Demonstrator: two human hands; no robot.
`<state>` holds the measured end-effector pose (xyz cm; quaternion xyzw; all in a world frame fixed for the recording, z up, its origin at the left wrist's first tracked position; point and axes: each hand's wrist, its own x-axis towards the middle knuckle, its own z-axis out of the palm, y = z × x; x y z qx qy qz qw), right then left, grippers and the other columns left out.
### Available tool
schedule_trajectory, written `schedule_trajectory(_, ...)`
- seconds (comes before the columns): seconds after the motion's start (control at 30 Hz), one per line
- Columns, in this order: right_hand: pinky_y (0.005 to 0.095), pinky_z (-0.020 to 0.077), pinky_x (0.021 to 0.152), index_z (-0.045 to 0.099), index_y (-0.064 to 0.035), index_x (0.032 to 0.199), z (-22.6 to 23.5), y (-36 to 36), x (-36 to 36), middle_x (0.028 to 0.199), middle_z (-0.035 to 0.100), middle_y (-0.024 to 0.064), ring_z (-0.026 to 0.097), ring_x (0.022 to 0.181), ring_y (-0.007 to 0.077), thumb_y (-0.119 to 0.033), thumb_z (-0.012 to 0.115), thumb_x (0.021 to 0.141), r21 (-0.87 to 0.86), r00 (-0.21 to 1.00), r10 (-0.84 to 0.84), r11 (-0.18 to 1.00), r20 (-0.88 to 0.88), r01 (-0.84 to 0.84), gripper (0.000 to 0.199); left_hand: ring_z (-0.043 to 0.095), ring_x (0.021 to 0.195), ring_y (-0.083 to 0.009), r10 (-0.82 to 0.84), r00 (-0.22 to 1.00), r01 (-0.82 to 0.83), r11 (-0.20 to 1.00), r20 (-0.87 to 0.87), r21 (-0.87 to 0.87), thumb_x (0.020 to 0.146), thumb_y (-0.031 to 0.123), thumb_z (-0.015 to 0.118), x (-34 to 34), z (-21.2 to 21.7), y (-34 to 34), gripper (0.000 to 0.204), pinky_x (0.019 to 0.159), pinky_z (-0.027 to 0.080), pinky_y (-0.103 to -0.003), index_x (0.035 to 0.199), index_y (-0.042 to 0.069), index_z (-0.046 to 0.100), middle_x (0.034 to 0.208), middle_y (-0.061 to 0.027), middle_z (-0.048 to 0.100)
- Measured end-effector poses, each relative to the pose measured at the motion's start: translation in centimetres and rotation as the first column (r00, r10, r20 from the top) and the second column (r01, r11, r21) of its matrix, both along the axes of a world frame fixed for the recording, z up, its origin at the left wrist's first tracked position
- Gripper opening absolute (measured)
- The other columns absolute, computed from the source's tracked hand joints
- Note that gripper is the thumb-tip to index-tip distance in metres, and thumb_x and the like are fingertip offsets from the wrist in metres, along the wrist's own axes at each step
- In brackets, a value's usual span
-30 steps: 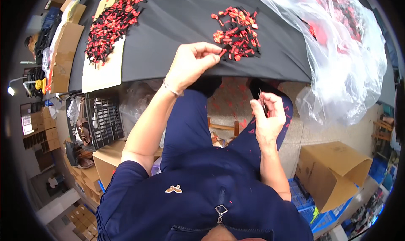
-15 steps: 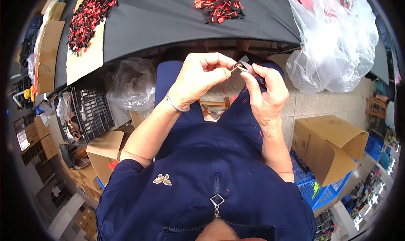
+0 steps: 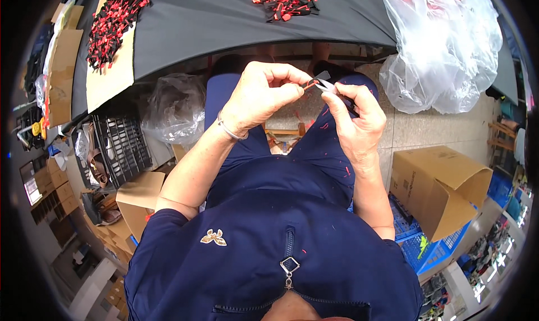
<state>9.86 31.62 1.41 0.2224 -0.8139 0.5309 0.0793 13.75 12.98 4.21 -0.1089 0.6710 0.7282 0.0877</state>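
Between my left hand's [image 3: 263, 96] thumb and forefinger I pinch a small red-and-black piece [image 3: 309, 85], over my lap and just short of the near edge of the black table [image 3: 219, 23]. My right hand [image 3: 360, 119], also short of that edge, grasps small snips [image 3: 327, 85], blades parted beside the piece's far end — whether they touch it I can't tell. I judge the piece nearly weightless and soft, likelier to bend than break, perhaps a little slippery. A fingertip pinch near one end seems best: it would curb folding — and spare my skin the blades. On the table lies a heap of similar pieces [image 3: 285, 1]; at the table's left, a larger heap [image 3: 115, 29] covers part of a pale sheet [image 3: 109, 88]. A see-through plastic bag [image 3: 438, 57] hangs over the table's right end.
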Motion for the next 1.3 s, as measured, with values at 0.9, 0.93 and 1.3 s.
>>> schedule_trajectory(0.9, 0.0206, 0.046, 0.059, 0.061, 0.0005, 0.091, -0.1, -0.1, -0.6, 0.076, 0.066, 0.005, 0.058, 0.069, 0.0059, -0.011, 0.074, 0.079, -0.329, 0.862, 0.016, 0.928, 0.506, 0.175, 0.021, 0.055, 0.068, -0.006, -0.026, 0.999, 0.035, 0.958, 0.035, -0.283, 0.074, 0.001, 0.059, -0.2, -1.2, 1.6, 0.016, 0.064, 0.046, -0.021, 0.088, -0.002, 0.068, 0.076, -0.0014, 0.064)
schedule_trajectory(0.93, 0.0189, 0.0447, 0.058, 0.059, 0.0006, 0.095, 1.0, -0.4, -0.5, 0.078, 0.065, 0.0052, 0.058, 0.068, 0.0058, -0.011, 0.075, 0.079, -0.39, 0.792, 0.107, 0.904, 0.601, 0.174, 0.025, 0.055, 0.068, -0.006, -0.028, 0.999, 0.037, 0.959, 0.037, -0.282, 0.074, 0.001, 0.059, 0.0, -1.1, 1.9, 0.016, 0.064, 0.046, -0.021, 0.088, -0.002, 0.068, 0.076, -0.0014, 0.064)
schedule_trajectory(1.3, 0.0206, 0.0473, 0.072, 0.059, 0.0003, 0.097, -0.7, -0.2, -0.4, 0.088, 0.062, 0.0035, 0.058, 0.081, 0.0065, -0.001, 0.064, 0.084, -0.441, 0.788, 0.265, 0.897, 0.556, 0.01, 0.014, 0.061, 0.072, -0.0116, 0.029, 0.978, -0.096, 0.94, -0.205, -0.327, 0.078, 0.01, 0.066, 1.2, -1.8, 2.9, 0.026, 0.067, 0.05, -0.024, 0.102, 0.002, 0.066, 0.079, -0.0061, 0.064)
